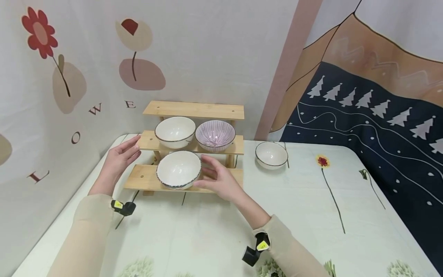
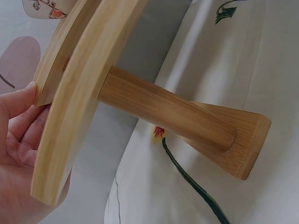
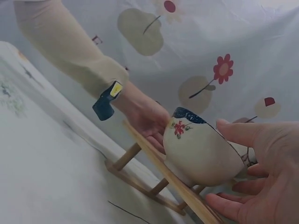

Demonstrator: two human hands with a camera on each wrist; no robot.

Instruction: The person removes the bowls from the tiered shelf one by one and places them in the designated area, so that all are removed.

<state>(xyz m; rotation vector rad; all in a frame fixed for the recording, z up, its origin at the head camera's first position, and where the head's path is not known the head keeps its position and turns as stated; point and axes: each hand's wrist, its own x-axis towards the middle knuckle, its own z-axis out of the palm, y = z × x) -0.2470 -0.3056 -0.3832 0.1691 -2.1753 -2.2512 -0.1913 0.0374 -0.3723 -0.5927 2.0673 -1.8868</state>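
On the bottom shelf of a wooden three-tier rack (image 1: 193, 109) sits a white bowl (image 1: 178, 169) with a dark patterned rim; the right wrist view shows a red flower on its outside. My right hand (image 1: 221, 179) is at this bowl's right side, fingers spread and loosely bent, with fingertips right at the rim and wall. My left hand (image 1: 119, 161) is at the rack's left side, its fingers (image 2: 21, 100) extended at the shelf ends. On the middle shelf stand another white bowl (image 1: 175, 132) and a purple-striped bowl (image 1: 215, 135).
A smaller white bowl (image 1: 271, 155) with a dark rim stands on the table right of the rack. The white tablecloth (image 1: 297, 215) carries printed flowers. A printed curtain (image 1: 207, 50) hangs close behind the rack and along the left side.
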